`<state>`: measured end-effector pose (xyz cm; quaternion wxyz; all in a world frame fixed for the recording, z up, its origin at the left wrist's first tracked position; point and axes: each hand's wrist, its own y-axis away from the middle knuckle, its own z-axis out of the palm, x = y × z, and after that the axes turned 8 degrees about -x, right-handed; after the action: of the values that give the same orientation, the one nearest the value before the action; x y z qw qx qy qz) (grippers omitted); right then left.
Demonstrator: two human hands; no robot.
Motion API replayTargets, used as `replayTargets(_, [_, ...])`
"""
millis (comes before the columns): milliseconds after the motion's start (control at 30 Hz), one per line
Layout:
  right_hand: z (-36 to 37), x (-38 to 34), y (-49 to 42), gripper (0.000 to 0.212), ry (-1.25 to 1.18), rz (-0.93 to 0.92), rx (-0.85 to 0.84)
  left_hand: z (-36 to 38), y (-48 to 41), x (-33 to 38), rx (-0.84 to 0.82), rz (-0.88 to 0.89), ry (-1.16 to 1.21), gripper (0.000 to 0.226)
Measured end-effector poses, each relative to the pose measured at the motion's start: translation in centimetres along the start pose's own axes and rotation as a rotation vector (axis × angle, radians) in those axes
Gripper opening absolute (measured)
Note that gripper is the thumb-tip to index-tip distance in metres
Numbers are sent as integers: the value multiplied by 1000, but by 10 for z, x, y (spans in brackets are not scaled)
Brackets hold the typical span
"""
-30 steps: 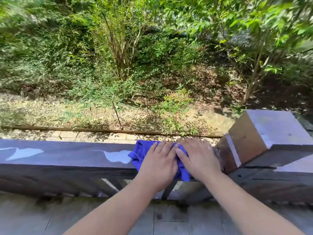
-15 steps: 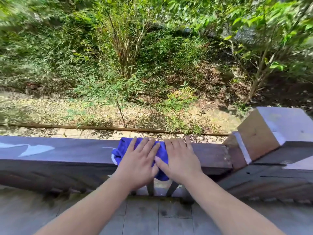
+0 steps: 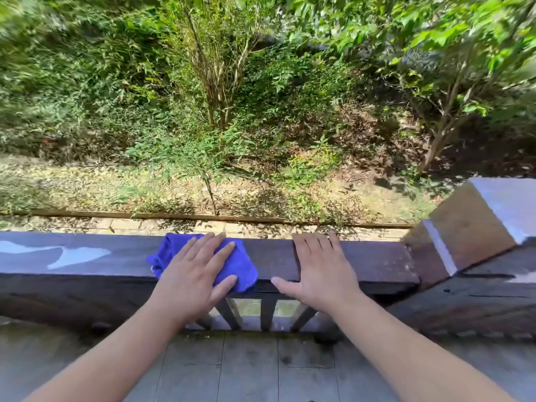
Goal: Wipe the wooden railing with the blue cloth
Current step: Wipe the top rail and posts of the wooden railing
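Observation:
A dark wooden railing (image 3: 377,262) runs across the view from left to right. On its flat top lies a bunched blue cloth (image 3: 240,265). My left hand (image 3: 194,274) presses flat on the cloth with fingers spread, covering most of it. My right hand (image 3: 319,271) rests flat on the bare rail to the right of the cloth, apart from it, thumb over the near edge.
A thick square wooden post (image 3: 478,221) ends the rail at the right. Pale sunlit patches (image 3: 78,255) mark the rail's left part. Balusters (image 3: 266,314) stand under the rail, grey deck boards (image 3: 249,369) below. Bushes and a paved strip lie beyond.
Both hands were together on the cloth near the post. The left hand has slid the cloth leftward along the rail; the right hand has come off it and now lies on bare wood.

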<state>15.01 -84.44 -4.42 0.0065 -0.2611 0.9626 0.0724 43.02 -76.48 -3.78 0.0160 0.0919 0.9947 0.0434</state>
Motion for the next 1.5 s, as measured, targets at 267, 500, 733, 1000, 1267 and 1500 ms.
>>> replayTargets(267, [0,-2,0,123,-4,6,6,-5,-18,17,-28,99,9,83])
replayTargets(500, [2,1,2,131,-54,-1,27,-5,-46,51,-40,182,41,79])
replayTargets(733, [-6,6,4,130,-115,-33,-59,-12,-59,87,-53,204,31,71])
replayTargets(1000, [-7,2,3,127,-76,-89,-62,-18,-59,85,-43,359,-15,50])
replayTargets(1267, [-4,-70,-25,130,-84,-201,-45,-16,-10,17,-44,176,-67,49])
replayTargets(1500, [0,-118,-42,138,-50,-161,-33,-7,28,-57,-53,62,-57,60])
